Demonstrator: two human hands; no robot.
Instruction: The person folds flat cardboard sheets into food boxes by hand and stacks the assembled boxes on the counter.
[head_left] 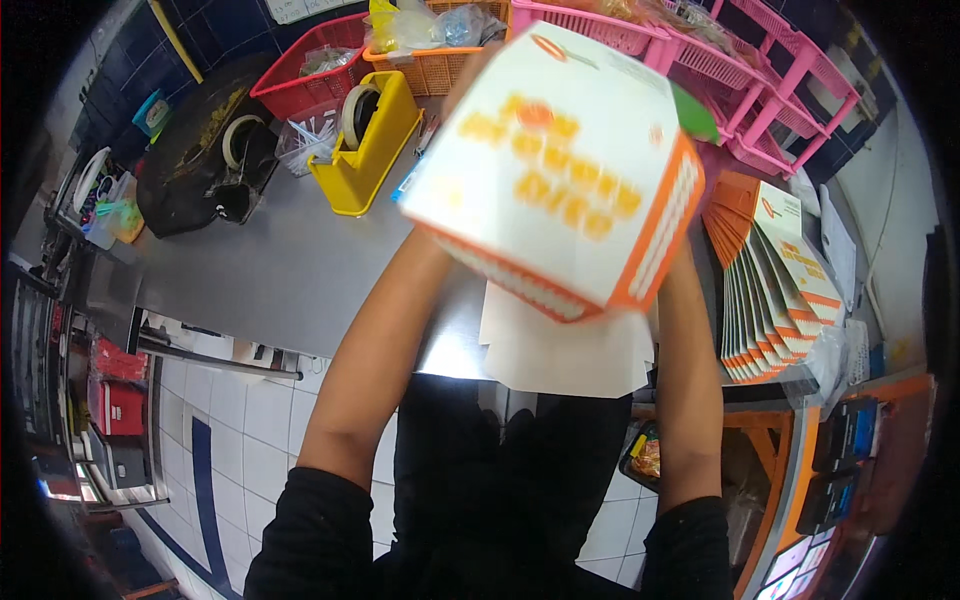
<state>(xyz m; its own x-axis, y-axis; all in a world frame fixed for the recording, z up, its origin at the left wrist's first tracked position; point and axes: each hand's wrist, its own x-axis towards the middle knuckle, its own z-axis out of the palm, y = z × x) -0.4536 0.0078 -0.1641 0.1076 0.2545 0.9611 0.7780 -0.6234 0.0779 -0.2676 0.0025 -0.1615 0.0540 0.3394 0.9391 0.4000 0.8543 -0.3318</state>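
Observation:
A white cardboard food box with orange edges and yellow lettering is raised above the counter, tilted and blurred by motion. My left hand grips it along the far left edge; only a sliver of the hand shows past the cardboard. My right forearm runs up behind the box's right side, where the hand itself is hidden. Below the box, a pale flat piece of cardboard lies at the counter's near edge. To the right, a fanned stack of flat printed cartons rests on the counter.
The steel counter holds a yellow tape dispenser, with a black bag farther left. Along the back stand a red basket, an orange basket and a pink rack. A green item shows beside the box.

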